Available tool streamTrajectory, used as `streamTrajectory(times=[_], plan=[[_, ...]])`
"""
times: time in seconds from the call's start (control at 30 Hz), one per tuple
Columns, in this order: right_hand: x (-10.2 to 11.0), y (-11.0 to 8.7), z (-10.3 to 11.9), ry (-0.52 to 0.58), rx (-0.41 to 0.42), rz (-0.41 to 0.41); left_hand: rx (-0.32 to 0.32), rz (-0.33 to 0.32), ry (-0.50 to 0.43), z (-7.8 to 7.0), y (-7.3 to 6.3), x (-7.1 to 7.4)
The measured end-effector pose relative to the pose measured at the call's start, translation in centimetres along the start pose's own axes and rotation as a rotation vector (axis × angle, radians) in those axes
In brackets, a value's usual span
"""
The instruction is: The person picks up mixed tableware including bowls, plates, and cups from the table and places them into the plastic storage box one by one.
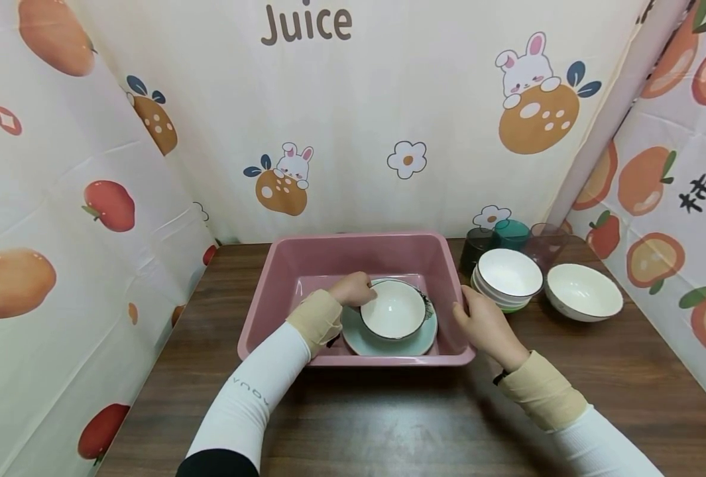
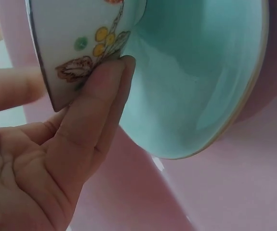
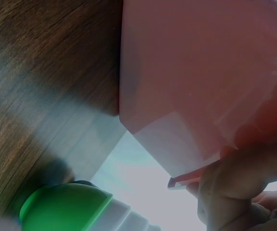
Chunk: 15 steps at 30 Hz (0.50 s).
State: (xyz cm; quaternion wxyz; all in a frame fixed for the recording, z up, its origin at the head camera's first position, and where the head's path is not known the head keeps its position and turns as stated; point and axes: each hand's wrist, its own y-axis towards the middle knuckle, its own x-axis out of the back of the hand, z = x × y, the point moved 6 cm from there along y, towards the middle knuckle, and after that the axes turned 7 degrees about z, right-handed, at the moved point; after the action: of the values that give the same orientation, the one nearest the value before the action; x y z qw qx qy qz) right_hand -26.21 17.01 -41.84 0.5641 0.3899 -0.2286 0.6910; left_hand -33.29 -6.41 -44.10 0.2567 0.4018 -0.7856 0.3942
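Looked like the bowl-handling step: the left hand had the white bowl pinched at its left rim, over the pale teal plate in the pink tub. Couldn't tell if bowl and plate touched. Right hand was curled round the tub's right rim. Next move called for a steady pinch, imo. Cute bowl: plain inside, dark rim, yellow dots and brown leaves outside.
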Motion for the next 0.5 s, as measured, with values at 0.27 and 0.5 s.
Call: streamTrajectory(times=[0.27,0.5], plan=[[-0.2,0.0,-0.1,0.02,-0.006,0.002,-0.004,-0.156,0.057,-1.0,-1.6,1.8],[-0.1,-0.1,0.0,0.01,-0.003,-0.009,-0.084,-0.298,-0.062,-1.2,-3.2,3.9]])
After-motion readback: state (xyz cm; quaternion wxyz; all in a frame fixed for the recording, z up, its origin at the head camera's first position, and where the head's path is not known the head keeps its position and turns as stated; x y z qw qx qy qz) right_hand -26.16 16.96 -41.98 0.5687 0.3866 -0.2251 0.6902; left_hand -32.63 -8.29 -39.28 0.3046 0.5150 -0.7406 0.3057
